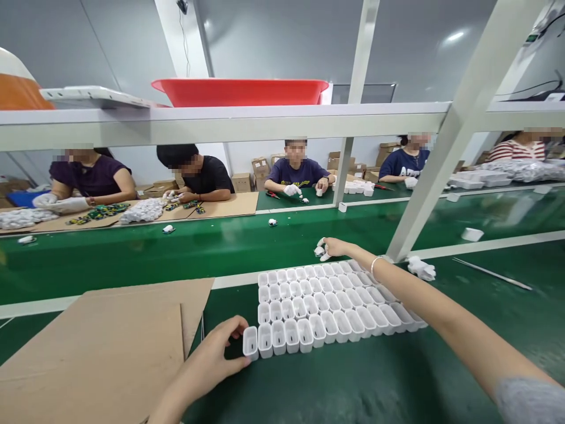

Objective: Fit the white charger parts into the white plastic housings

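Note:
My left hand [214, 356] is at the front left corner of a block of small white plastic cups [329, 303]. Its thumb and fingers grip the sides of the end cup [250, 343], which stands upright with a dark slot inside. Beyond the back row, my right hand [335, 247] reaches over the green conveyor belt [212, 252], white covers on its fingertips. Those fingers are closed on a small white piece with a dark underside [319, 251], whose kind I cannot make out. The cups stand in several tight rows, open side up.
Cardboard [132, 335] lies at left. A white post [424, 171] rises right of my right arm, near a crumpled white bundle [421, 268] and a thin metal rod [492, 274]. Small white pieces [272, 222] ride the belt. Several co-workers sit across it, beneath a shelf rail [247, 125].

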A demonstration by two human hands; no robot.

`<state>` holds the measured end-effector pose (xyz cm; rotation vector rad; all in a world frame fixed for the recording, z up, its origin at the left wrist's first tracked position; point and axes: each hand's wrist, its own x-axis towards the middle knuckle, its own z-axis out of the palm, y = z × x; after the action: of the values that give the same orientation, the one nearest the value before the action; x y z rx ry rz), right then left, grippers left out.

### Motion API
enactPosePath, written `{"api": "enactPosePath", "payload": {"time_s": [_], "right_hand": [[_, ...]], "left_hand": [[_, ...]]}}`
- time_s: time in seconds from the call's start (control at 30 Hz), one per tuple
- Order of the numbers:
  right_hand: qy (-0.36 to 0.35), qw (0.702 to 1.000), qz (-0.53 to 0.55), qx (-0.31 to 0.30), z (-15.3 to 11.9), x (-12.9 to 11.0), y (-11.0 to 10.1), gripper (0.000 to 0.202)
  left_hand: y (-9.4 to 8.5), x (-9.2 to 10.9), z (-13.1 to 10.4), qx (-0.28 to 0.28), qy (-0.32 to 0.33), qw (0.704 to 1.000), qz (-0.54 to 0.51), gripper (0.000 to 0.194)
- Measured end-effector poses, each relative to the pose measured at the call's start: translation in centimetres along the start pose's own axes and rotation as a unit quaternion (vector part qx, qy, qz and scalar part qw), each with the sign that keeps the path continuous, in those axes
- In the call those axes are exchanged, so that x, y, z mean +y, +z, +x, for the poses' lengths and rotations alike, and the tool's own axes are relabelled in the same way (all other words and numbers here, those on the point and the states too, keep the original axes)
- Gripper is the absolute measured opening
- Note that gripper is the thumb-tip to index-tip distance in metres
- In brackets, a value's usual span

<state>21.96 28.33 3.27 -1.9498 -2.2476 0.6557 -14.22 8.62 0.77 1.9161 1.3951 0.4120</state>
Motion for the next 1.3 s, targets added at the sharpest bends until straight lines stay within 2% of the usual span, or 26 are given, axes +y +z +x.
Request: {"api": "enactPosePath", "payload": {"time_s": [0.2, 0.33, 0.4, 0.5, 0.6, 0.7, 0.8, 0.93, 1.03, 1.13, 1.3], "right_hand": [[-0.056, 0.995, 0.080, 0.022, -0.8, 1.0, -1.0, 0.026], [-0.131, 0.977, 0.159, 0.057, -2.6, -1.2, -1.8, 0.027], [-0.185, 0.959, 0.202, 0.068, -5.2, -3.3, -1.8, 0.034], [-0.274, 0.927, 0.242, 0.083, -10.7, -6.6, -0.7, 0.034], [-0.396, 0.871, 0.246, 0.152, -15.6, -9.2, 1.5, 0.033], [-0.465, 0.830, 0.248, 0.182, -18.1, -10.8, 3.6, 0.038], [-0.507, 0.802, 0.253, 0.189, -18.7, -11.5, 4.9, 0.044], [-0.539, 0.781, 0.246, 0.198, -18.8, -11.9, 5.8, 0.047], [-0.550, 0.771, 0.231, 0.222, -18.9, -11.9, 6.3, 0.051], [-0.545, 0.776, 0.227, 0.224, -18.9, -11.8, 6.8, 0.052], [-0.523, 0.794, 0.226, 0.210, -19.1, -12.0, 7.0, 0.049]], "left_hand": [[-0.3, 0.8, -0.2, 0.070, 0.008, 0.997, -0.021, 0.025], [-0.1, 1.3, -0.4, 0.131, 0.069, 0.988, -0.043, 0.031], [-0.1, 1.8, -0.7, 0.166, 0.127, 0.977, -0.042, 0.032], [0.3, 2.8, -1.1, 0.201, 0.211, 0.956, -0.032, 0.037], [1.2, 3.6, -1.2, 0.264, 0.251, 0.931, -0.004, 0.042], [2.3, 4.3, -1.2, 0.355, 0.274, 0.892, 0.058, 0.032], [3.2, 4.8, -1.1, 0.393, 0.309, 0.861, 0.097, 0.023], [4.3, 5.2, -1.0, 0.354, 0.354, 0.863, 0.069, 0.029], [4.9, 5.4, -0.9, 0.368, 0.347, 0.859, 0.081, 0.028], [5.2, 5.4, -0.9, 0.382, 0.323, 0.861, 0.091, 0.024], [5.2, 5.4, -0.8, 0.402, 0.318, 0.852, 0.107, 0.019]]}}
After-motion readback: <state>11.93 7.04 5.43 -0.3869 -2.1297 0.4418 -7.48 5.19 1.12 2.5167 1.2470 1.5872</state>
